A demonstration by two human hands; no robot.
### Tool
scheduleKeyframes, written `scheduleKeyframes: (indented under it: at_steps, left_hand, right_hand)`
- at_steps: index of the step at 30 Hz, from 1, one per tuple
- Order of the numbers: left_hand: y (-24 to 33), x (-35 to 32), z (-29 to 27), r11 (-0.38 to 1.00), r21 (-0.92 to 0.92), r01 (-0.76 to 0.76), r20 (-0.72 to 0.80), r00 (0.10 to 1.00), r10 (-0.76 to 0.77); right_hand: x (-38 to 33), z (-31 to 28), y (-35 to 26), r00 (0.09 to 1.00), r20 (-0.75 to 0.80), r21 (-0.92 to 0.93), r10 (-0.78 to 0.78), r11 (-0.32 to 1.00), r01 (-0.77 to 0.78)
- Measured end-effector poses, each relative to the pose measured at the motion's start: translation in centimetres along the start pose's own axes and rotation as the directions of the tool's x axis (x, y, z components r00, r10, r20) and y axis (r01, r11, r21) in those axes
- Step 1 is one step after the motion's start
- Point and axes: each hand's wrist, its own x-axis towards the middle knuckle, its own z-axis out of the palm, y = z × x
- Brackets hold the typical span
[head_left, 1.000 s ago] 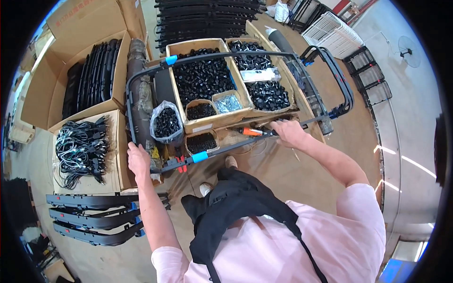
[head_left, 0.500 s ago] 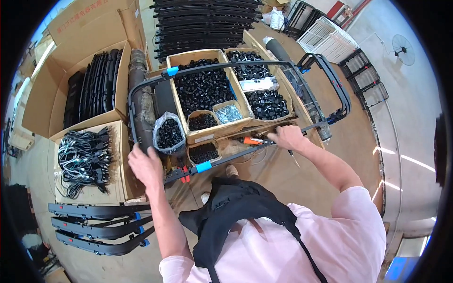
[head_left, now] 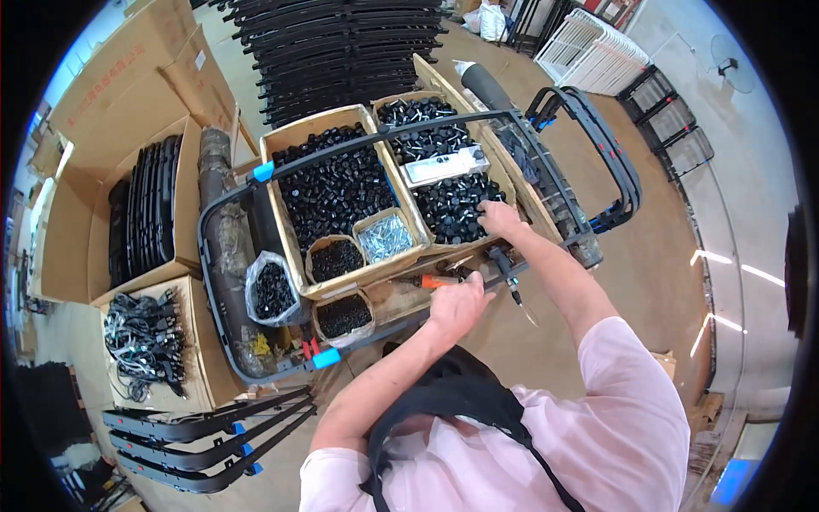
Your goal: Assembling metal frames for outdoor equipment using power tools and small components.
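A large black tubular frame [head_left: 210,299] with rounded corners and blue clips [head_left: 264,171] lies across the workbench bins. My left hand [head_left: 458,309] is closed around its near rail, just beside an orange-handled tool [head_left: 437,281]. My right hand [head_left: 502,219] is at the right-hand bin of black-headed screw knobs [head_left: 450,215]. Its fingers are bent together among the knobs, and what they pinch is hidden. Below the right forearm, a dark fitting with a pointed metal tip [head_left: 514,288] sits at the near rail.
A wooden bin [head_left: 271,198] of black caps holds small tubs of silver screws [head_left: 386,237] and dark screws [head_left: 334,259]. On the left are a carton [head_left: 66,256] of black parts and bundled cables [head_left: 147,341]. Curved black frames [head_left: 175,461] lie lower left; others [head_left: 610,158] stand right.
My left hand has left the frame's left corner and moved right to the near rail. My right hand has let go of that rail and reached into the knob bin. The view has shifted.
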Motion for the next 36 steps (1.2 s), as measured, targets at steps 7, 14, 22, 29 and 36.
scheduleKeyframes:
  at_steps: [7,14,22,29,36]
  left_hand:
    - [0.6,2.3,0.4,0.979,0.172,-0.112,0.03,0.994,0.108]
    - [4.6,5.1,-4.3,0.969,0.098,0.227,0.56,0.793,-0.243]
    - [3.2,4.4,-4.6,0.996,0.094,-0.013,0.286,0.958,-0.015]
    - [1.1,4.1,-3.9,0.97,0.042,-0.241,0.176,0.957,0.23]
    - [1.6,4.6,-3.2,0.99,0.097,0.104,0.558,0.818,-0.141]
  right_hand:
    - [5.1,4.5,1.9,0.99,0.115,-0.021,-0.08,0.996,0.083]
    - [3.6,4.1,2.2,0.998,0.026,0.241,-0.065,0.969,0.056]
    - [-3.6,-5.4,11.3,0.991,-0.117,0.677,0.062,0.735,0.034]
    - [-14.9,-13.1,23.3,0.952,-0.135,0.473,0.275,0.862,-0.182]
    - [-14.9,-12.0,24.2,0.981,-0.103,0.316,0.162,0.941,-0.122]
